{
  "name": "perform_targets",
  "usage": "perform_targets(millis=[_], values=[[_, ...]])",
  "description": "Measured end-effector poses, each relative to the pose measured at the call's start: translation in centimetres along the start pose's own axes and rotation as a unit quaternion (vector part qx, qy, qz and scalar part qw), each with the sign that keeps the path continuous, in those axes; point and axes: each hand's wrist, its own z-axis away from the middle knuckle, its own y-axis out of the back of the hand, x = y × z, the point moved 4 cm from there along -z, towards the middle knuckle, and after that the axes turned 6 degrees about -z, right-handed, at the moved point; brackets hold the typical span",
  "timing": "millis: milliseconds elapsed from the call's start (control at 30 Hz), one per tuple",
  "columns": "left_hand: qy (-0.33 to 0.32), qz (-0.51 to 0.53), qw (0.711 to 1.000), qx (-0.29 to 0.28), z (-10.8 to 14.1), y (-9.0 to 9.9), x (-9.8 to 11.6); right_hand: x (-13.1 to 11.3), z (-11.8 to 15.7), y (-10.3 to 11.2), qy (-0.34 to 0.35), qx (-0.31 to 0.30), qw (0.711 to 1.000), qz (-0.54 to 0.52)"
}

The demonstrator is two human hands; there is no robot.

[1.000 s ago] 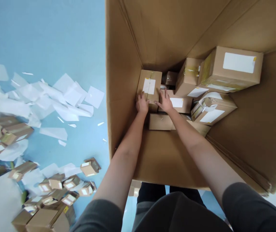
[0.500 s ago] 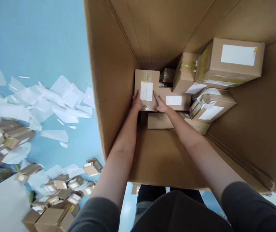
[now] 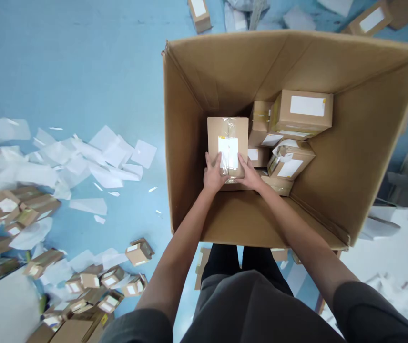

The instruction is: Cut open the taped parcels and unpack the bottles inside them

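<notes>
Between my two hands is a taped cardboard box (image 3: 236,127) with a white label, inside a large open carton (image 3: 186,143). My left hand (image 3: 214,174) grips its near left side, thumb on the top face. My right hand (image 3: 249,175) holds the near right side the same way. To the right in the carton are a big labelled box (image 3: 313,121), a box with yellowish tape (image 3: 261,116) and a box with a torn white strip (image 3: 295,155). The held box hides part of the boxes beneath it.
Loose white paper sheets (image 3: 107,152) are strewn over the blue floor (image 3: 82,57) on the left. Several small boxes (image 3: 111,276) are piled at lower left, and one lone box (image 3: 199,16) lies beyond the carton. White scraps (image 3: 397,295) are at lower right.
The held box looks larger and nearer, lifted from among the others, with both hands still on it. My view has pulled back, so the carton's far rim now shows.
</notes>
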Motion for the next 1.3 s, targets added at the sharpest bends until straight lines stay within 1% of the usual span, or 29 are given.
perform_targets(millis=[67, 133, 233, 300, 367, 467, 567, 633, 700, 800, 900, 967, 1067, 1167, 1233, 1300], values=[[-0.048, -0.021, 0.999, -0.009, 1.1, -1.5, 1.2, 0.3, 2.0, 0.6, -0.030, 0.005, 0.999, 0.021], [-0.100, -0.060, 0.992, -0.046, 1.2, -3.7, 2.2, 1.0, 3.1, 0.4, -0.051, -0.007, 0.997, 0.057], [-0.148, -0.104, 0.978, -0.101, 0.4, -6.9, 3.0, 2.3, 3.2, -0.5, -0.067, -0.026, 0.990, 0.121], [-0.157, -0.104, 0.976, -0.105, -0.3, -8.1, 3.1, 3.2, 2.9, -0.9, -0.065, -0.019, 0.987, 0.144], [-0.160, -0.096, 0.977, -0.104, -0.7, -8.7, 3.1, 3.9, 2.7, -1.0, -0.052, -0.009, 0.987, 0.150], [-0.142, -0.090, 0.980, -0.104, -0.8, -9.2, 3.1, 4.4, 2.7, -0.9, -0.046, -0.005, 0.987, 0.152], [-0.122, -0.084, 0.985, -0.086, -0.6, -9.1, 3.2, 4.0, 2.9, -0.9, -0.057, -0.003, 0.984, 0.166], [-0.121, -0.077, 0.987, -0.069, -0.4, -8.7, 3.1, 3.2, 3.1, -1.1, -0.055, 0.002, 0.983, 0.175], [-0.125, -0.075, 0.988, -0.053, 0.1, -7.7, 2.9, 2.1, 3.3, -1.3, -0.044, 0.011, 0.982, 0.182], [-0.130, -0.078, 0.988, -0.036, 1.5, -5.5, 2.5, -0.1, 4.1, -1.4, -0.032, 0.020, 0.979, 0.198], [-0.134, -0.072, 0.988, -0.010, 4.2, -2.2, 2.7, -3.0, 5.9, -0.7, -0.027, 0.032, 0.974, 0.221], [-0.143, -0.072, 0.987, 0.026, 6.8, 0.7, 3.2, -5.6, 7.7, 0.3, -0.013, 0.062, 0.971, 0.233], [-0.177, -0.080, 0.975, 0.108, 11.6, 5.8, 4.8, -10.1, 11.6, 2.7, 0.027, 0.136, 0.958, 0.250], [-0.233, -0.088, 0.950, 0.188, 17.0, 10.9, 7.4, -14.7, 17.0, 5.9, 0.049, 0.212, 0.938, 0.271], [-0.270, -0.099, 0.932, 0.222, 20.5, 13.7, 9.6, -17.3, 21.1, 8.1, 0.041, 0.259, 0.924, 0.277], [-0.314, -0.108, 0.912, 0.240, 23.9, 15.8, 12.3, -19.2, 25.6, 10.2, 0.017, 0.309, 0.910, 0.274]])
